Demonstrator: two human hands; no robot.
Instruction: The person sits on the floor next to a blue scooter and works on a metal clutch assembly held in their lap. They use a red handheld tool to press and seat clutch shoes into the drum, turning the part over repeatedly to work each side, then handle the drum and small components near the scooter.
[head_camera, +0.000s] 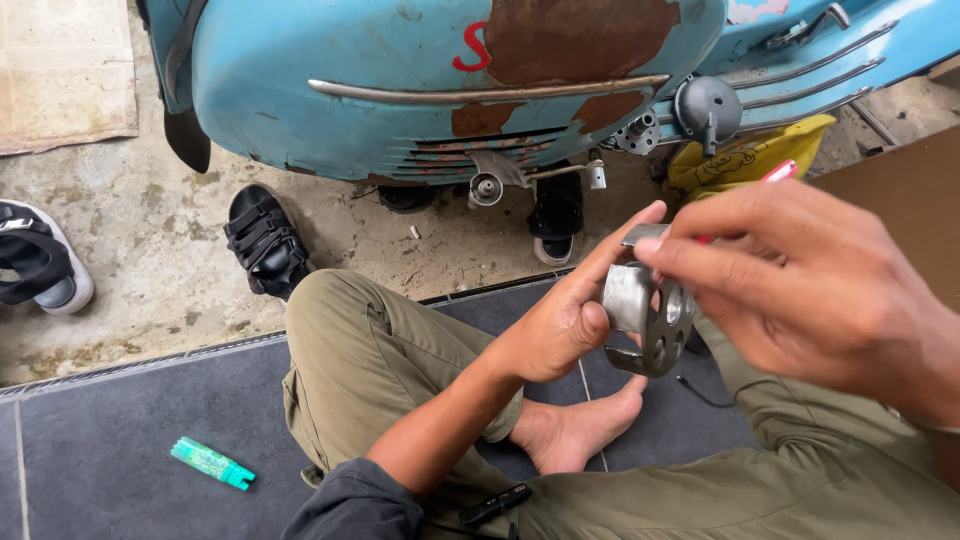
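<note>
My left hand (560, 320) grips a grey metal part (645, 318), rounded, with several holes along its lower edge. It is held up in front of me, above my crossed legs. My right hand (800, 285) is at the part's top right, fingertips touching it and pinching a thin tool with a red handle (778, 172) that sticks up behind the fingers. The tool's tip is hidden by my fingers.
An old light-blue scooter (400, 80) with rust patches and chrome trim stands just ahead on the concrete. A black sandal (262, 240) lies by it, another shoe (40, 262) at the left edge. A green lighter (212, 463) lies on the dark mat (120, 430). Yellow cloth (735, 160) and a brown board (900, 200) are at right.
</note>
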